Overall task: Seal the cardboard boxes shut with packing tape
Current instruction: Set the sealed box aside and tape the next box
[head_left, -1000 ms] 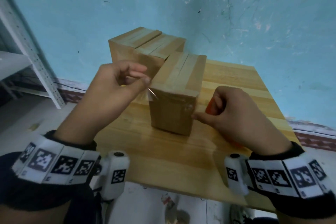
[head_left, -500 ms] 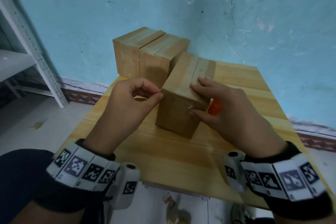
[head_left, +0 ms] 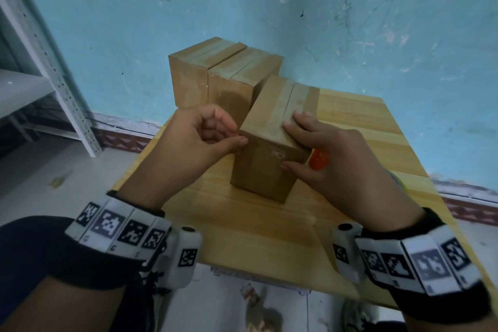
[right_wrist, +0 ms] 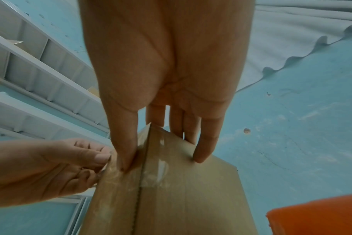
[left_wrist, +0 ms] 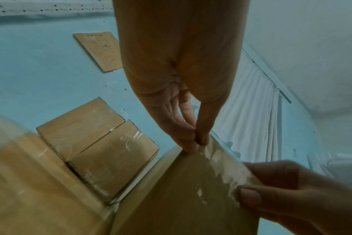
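Near box [head_left: 272, 148] at mid-table [head_left: 350, 127]. My left hand [head_left: 199, 140] pinches the tape end [left_wrist: 221, 160] at its upper front edge; my right hand [head_left: 323, 153], fingers straight, presses top and front. Next, I judge: smooth the end down (bubbles likely).

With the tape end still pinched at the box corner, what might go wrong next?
1. The left hand pinches a loose tape end at the box corner; it may wrinkle or stick to the fingers.
2. The right hand presses only the near edge, so the box could tip.
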A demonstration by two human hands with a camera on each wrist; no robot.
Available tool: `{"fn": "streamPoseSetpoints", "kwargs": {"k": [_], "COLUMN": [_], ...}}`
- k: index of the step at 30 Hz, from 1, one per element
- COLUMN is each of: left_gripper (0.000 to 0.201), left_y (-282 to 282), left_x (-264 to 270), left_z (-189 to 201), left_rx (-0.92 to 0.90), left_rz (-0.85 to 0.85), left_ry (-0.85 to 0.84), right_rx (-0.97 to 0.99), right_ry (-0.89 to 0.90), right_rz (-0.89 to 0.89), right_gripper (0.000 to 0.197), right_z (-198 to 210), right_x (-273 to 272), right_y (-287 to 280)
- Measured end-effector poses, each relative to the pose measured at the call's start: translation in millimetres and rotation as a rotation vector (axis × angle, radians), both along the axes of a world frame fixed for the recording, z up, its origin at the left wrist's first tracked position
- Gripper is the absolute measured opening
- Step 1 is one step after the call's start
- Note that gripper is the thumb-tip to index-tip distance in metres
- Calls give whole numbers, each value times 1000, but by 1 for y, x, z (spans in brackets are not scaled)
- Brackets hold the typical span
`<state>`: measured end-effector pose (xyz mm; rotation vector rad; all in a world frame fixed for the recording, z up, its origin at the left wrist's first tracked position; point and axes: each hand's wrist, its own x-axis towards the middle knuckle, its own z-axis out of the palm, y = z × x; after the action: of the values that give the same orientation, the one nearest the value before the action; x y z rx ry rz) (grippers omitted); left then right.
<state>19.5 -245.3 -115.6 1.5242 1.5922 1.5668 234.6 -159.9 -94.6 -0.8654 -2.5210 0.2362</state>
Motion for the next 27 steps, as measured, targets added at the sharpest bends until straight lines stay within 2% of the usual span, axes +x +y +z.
{"fn": "streamPoseSetpoints", "kwargs": {"k": [3, 7, 11, 14, 17, 21, 25, 27], "left_gripper": [30, 43, 36, 35, 34, 34, 34, 34], "left_y": [2, 3, 3, 2, 2, 2, 3, 4], "left_x": [-2, -2, 1, 2, 1, 1, 0, -1], "left_z": [0, 1, 1, 0, 0, -1, -1, -1], "left_rx": [57, 74, 27, 26, 22, 30, 27, 28], "left_rz": [47, -75, -68, -61, -71, -85, -101, -105], "left_ry": [43, 30, 61, 40, 28, 18, -8, 11], "right_rx": [-20, -48, -37, -35, -94, -279, -330, -326], "right_ry": [24, 50, -72, -85, -13, 141, 169, 157], "right_rz": [13, 53, 65, 52, 114, 235, 250, 247], "right_gripper": [65, 65, 77, 80, 72, 56, 51, 54], "right_z": [0, 0, -1, -2, -4, -7, -8, -7], "right_x": [1, -1, -3, -4, 0, 8, 10, 11], "right_y": [1, 0, 0, 1, 7, 15, 16, 15]}}
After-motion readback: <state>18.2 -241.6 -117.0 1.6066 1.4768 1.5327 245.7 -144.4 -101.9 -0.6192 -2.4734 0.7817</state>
